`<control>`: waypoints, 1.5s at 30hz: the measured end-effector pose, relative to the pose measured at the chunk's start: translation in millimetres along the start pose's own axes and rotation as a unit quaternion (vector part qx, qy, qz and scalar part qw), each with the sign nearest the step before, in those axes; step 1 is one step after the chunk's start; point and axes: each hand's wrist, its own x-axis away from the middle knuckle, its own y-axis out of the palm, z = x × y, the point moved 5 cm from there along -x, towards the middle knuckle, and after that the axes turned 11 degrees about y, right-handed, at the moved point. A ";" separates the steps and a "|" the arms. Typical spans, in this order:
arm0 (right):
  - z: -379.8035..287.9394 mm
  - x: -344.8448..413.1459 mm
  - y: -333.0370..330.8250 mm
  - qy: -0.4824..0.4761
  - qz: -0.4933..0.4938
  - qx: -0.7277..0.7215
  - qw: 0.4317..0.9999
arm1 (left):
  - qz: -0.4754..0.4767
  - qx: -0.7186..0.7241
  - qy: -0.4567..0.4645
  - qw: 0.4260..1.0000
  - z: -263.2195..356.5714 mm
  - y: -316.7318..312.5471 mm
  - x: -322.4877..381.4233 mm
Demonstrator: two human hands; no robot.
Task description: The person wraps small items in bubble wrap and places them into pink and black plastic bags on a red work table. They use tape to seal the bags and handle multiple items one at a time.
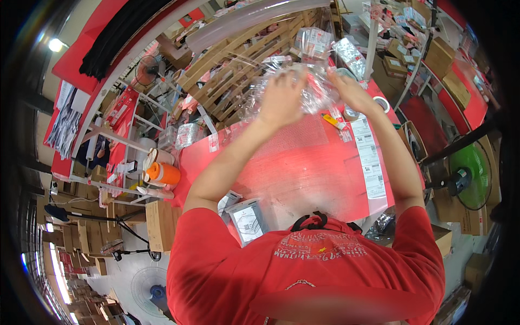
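Both my hands reach to the far side of a red-topped table (280, 174), over a crumpled heap of clear plastic wrap (319, 99). My left hand (284, 95) lies across the wrap, its fingers blurred. At the heap's right side is my right hand (351, 91), fingertips towards the plastic. Whether either hand grips the film is unclear. Something reddish shows through the wrap between the hands. A flat sheet of bubble wrap (302, 136) covers the table nearer me. Below my right wrist lie a yellow box cutter (332, 121) and a tape roll (351, 113).
A strip of printed labels (369, 162) runs down the table's right side, below a white tape roll (381, 104). Grey packets (248, 221) lie near my chest. A plastic roll (252, 24) hangs overhead. Wrapped parcels (315, 42) and a wooden pallet (227, 79) stand beyond.
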 end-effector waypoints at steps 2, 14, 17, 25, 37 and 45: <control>3.9 9.0 -47.3 -0.180 0.266 0.019 0.947 | -0.070 0.080 -0.014 0.994 -32.4 3.5 -6.0; 294.3 -8.5 215.3 -0.112 0.102 0.399 0.905 | -0.315 0.495 -0.160 0.794 -120.0 94.9 -41.2; 322.0 -35.2 229.8 -0.090 0.043 0.418 0.903 | -0.334 0.549 -0.239 0.728 -127.6 107.4 -30.7; 329.5 -43.7 104.0 0.228 -0.059 -0.052 0.970 | -0.316 0.613 -0.259 0.676 -139.7 127.2 -22.5; -178.7 -150.2 26.1 -0.333 0.074 0.286 0.896 | -0.313 0.704 -0.258 0.582 -136.8 133.1 -13.8; -159.9 -149.6 43.1 -0.414 0.066 0.363 0.832 | -0.284 0.676 -0.267 0.625 -149.9 129.9 3.6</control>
